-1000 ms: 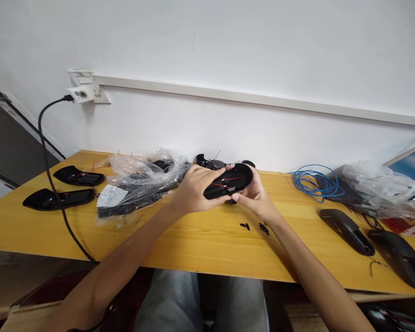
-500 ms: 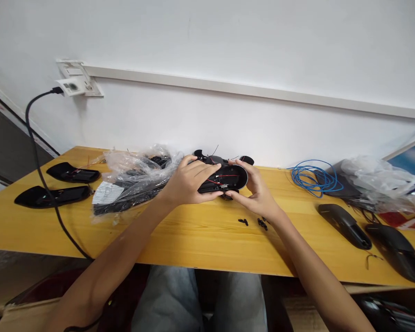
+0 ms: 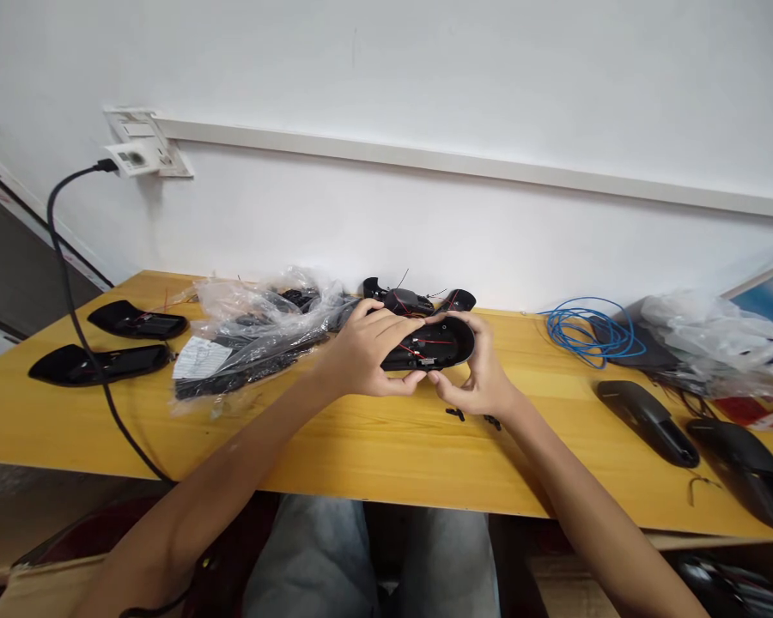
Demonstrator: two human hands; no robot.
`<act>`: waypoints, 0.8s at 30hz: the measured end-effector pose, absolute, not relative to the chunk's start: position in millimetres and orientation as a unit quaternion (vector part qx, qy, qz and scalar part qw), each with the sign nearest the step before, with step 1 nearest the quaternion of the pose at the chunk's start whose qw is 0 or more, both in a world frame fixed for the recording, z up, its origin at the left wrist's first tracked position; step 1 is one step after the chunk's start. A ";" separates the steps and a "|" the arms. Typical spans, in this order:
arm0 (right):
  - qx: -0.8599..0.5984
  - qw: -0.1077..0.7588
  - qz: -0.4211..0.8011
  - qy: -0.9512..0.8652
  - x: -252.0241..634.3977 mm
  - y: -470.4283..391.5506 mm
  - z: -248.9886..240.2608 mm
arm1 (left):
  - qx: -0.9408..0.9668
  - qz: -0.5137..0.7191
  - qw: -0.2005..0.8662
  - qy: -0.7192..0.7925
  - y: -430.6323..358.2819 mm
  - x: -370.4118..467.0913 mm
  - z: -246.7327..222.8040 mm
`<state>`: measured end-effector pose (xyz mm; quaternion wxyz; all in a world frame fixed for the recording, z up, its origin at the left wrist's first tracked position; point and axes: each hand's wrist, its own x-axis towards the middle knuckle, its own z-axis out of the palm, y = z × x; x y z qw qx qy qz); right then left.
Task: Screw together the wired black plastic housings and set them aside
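Observation:
A black plastic shell (image 3: 447, 348), rounded at its right end and with thin red wires inside, is held up over the table between both hands. My left hand (image 3: 370, 352) is closed around its left part, fingers across the top and thumb along the near edge. My right hand (image 3: 480, 373) grips the rounded right end, its thumb at the near rim beside the left thumb. The shell's left end is hidden under my left fingers. Small black parts (image 3: 455, 415) lie on the table just below the hands.
Behind the hands lie more black shells with wires (image 3: 407, 300). Clear plastic bags (image 3: 264, 313) hold black parts on the left, near two open shells (image 3: 100, 366). A black cable (image 3: 70, 292) crosses the left side. A blue cable coil (image 3: 589, 333) and closed black shells (image 3: 648, 421) are on the right.
Both hands have brought the shell slightly right and nearer to me. More of its inside and the shells behind it show now. The small parts are more covered by my right hand.

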<state>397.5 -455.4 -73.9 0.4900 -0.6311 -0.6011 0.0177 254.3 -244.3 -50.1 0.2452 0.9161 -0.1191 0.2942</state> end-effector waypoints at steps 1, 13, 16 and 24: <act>-0.633 0.490 0.016 -0.599 397.2 -456.0 -76.0 | 0.911 0.297 0.257 -0.122 -247.2 254.5 -50.7; -0.640 0.504 0.017 -0.580 398.9 -452.2 -80.6 | 0.867 0.336 0.338 -0.144 -255.1 264.1 -57.4; -0.634 0.507 0.018 -0.584 400.5 -450.2 -80.0 | 0.879 0.299 0.349 -0.126 -251.2 263.2 -55.2; -0.638 0.495 0.032 -0.589 400.5 -453.9 -75.9 | 0.904 0.248 0.325 -0.122 -250.0 256.9 -50.3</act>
